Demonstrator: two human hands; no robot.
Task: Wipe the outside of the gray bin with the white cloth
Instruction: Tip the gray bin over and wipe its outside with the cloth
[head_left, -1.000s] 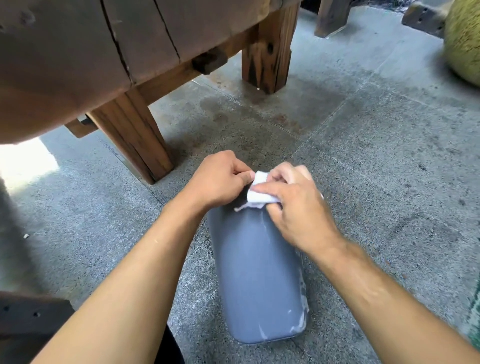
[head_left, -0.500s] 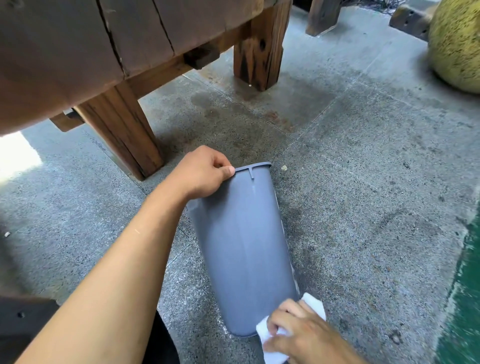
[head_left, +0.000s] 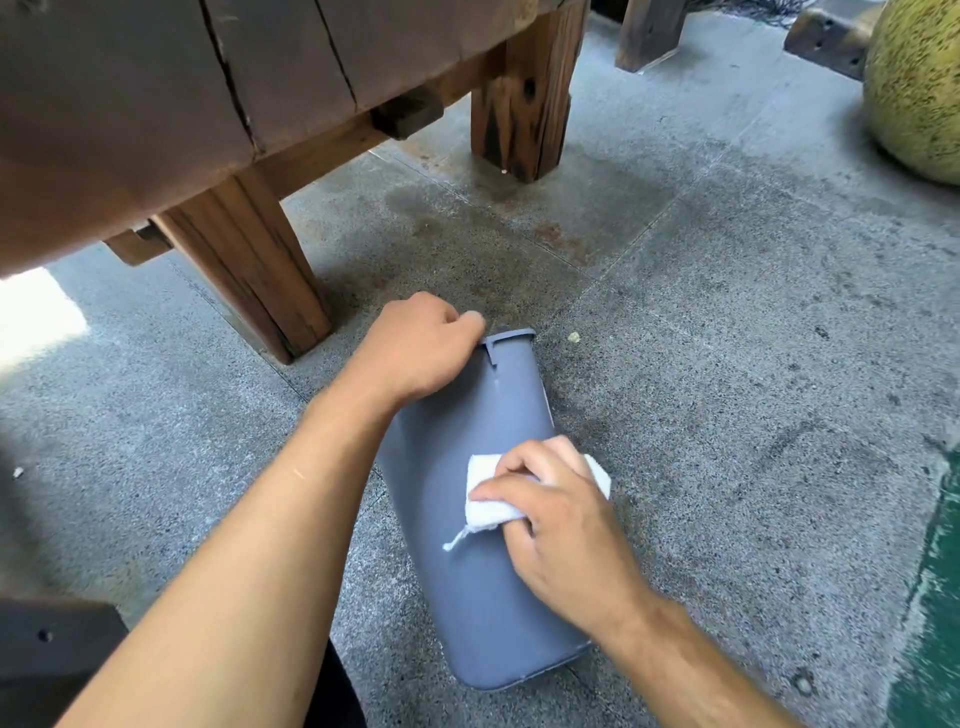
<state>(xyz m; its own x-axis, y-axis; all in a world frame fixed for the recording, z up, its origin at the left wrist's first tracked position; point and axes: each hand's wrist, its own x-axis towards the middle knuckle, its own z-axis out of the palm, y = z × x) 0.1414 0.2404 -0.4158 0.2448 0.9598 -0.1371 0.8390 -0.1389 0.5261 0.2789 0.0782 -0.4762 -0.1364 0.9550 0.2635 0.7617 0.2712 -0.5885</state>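
The gray bin (head_left: 467, 597) lies on its side on the concrete floor, its rim pointing away from me and its base nearest me. My left hand (head_left: 415, 353) grips the bin's rim at the far left corner. My right hand (head_left: 556, 519) presses a folded white cloth (head_left: 485, 499) flat against the upward-facing side of the bin, about halfway along its length. A loose thread hangs from the cloth's lower edge. The bin's opening is hidden from me.
A heavy wooden table stands at the upper left, with one thick leg (head_left: 249, 275) close to the bin and another leg (head_left: 524, 98) farther back. A large yellow-green round object (head_left: 914, 88) sits at the top right. Green-painted floor (head_left: 935, 623) borders the right edge.
My right hand slid the cloth from the rim down to the bin's base, then back up to the middle of the side. My left hand kept hold of the rim.
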